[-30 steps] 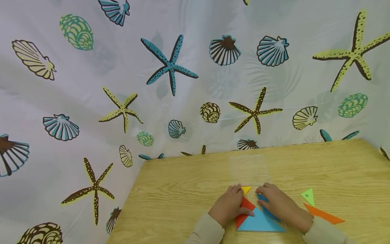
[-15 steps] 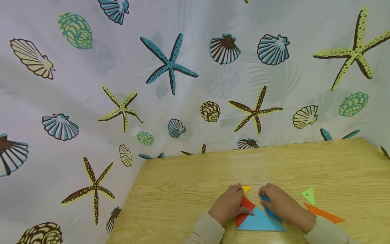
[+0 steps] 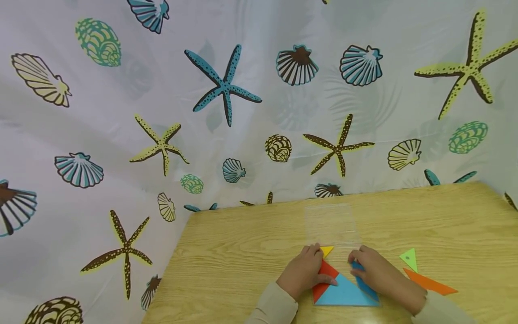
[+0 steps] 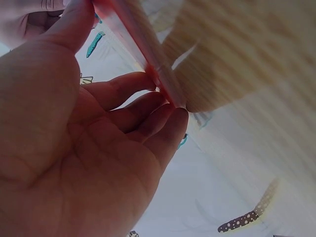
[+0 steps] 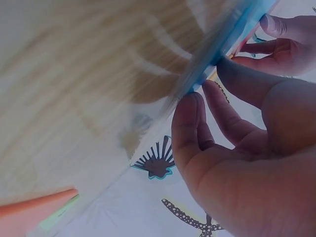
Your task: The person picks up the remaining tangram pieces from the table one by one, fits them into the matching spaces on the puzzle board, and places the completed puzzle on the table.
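We see two hands on a wood-grain counter [image 3: 234, 252]. The left hand [image 3: 304, 272] rests spread wide along a red piece [image 3: 329, 270], its thumb reaching toward a light blue triangle [image 3: 346, 293]. The right hand [image 3: 374, 270] pinches a dark blue piece [image 3: 366, 288] along that triangle's right slope. Yellow [image 3: 326, 251] shows just beyond the red; to our right lie a green triangle [image 3: 410, 258] and an orange piece [image 3: 430, 282].

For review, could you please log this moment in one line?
left hand: touches red piece; right hand: holds dark blue piece; orange piece: untouched
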